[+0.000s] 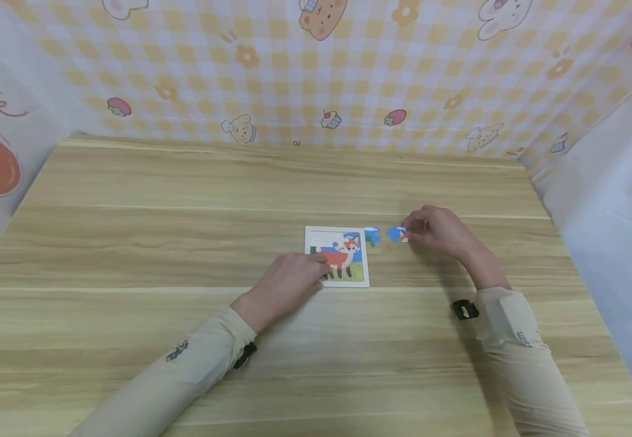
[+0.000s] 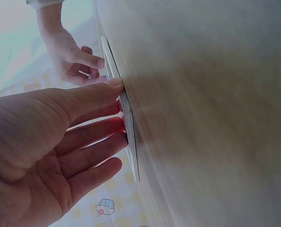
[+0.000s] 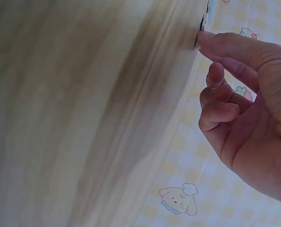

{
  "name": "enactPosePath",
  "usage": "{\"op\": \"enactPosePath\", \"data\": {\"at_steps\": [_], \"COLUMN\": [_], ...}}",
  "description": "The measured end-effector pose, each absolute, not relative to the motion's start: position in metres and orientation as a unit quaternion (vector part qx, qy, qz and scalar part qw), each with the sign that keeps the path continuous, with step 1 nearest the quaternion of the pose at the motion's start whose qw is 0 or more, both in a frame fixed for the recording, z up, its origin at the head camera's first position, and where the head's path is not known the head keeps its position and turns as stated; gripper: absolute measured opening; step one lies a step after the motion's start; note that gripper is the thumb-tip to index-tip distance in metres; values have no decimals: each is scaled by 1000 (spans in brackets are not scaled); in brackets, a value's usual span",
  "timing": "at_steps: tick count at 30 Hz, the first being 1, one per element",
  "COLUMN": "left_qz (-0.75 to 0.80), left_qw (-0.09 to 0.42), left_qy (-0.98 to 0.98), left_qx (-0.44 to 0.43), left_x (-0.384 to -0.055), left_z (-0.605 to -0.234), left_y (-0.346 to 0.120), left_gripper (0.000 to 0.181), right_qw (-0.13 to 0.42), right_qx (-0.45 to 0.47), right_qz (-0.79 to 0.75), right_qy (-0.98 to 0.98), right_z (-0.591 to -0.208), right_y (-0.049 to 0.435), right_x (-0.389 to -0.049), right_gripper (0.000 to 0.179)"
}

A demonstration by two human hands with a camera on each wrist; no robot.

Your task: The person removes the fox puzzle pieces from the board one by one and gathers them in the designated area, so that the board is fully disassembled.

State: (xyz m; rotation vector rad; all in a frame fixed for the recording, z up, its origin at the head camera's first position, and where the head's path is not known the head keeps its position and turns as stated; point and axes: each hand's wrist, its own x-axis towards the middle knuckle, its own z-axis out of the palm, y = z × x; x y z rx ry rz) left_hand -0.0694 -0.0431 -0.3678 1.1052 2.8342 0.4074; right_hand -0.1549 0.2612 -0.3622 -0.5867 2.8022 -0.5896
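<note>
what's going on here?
Hand puzzle work on a table. The person's left grip rests on a partly filled, white-framed animal jigsaw; the right grip pinches a loose piece off to its right. Another piece lies at the frame's right edge. The jigsaw's upper left looks unfilled.

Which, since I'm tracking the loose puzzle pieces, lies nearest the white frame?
The blue-and-green piece, just right of the white frame. It alone shows green; the loose blue-and-orange part at the right hand lies farther off.
</note>
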Motion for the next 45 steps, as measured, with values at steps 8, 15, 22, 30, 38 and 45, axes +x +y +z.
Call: {"op": "enactPosePath", "data": {"at_steps": [8, 15, 22, 30, 38, 45], "left_qz": [128, 122, 124, 125, 118, 116], "left_qw": [32, 42, 37, 34, 42, 40], "left_qy": [923, 925, 922, 920, 923, 924], "left_qx": [362, 357, 364, 370, 363, 362], "left_x": [-70, -70, -71, -70, -71, -71], "left_z": [-368, -366, -368, -368, -367, -367], "left_y": [-42, -41, -41, -41, -41, -41], "left_gripper": [17, 19, 18, 16, 19, 18], "right_qw": [103, 104, 106, 90, 49, 83], "right_qx": [-201, -205, -208, -194, -266, -301], "right_qz": [-195, -192, -190, -193, -204, -220], "right_qy": [954, 954, 954, 958, 941, 924], "right_z": [-361, -361, -360, -353, -337, -337], "right_y": [263, 264, 268, 268, 242, 210], "right_x": [-153, -152, -152, -148, -143, -144], "right_gripper": [17, 19, 22, 27, 19, 22]}}
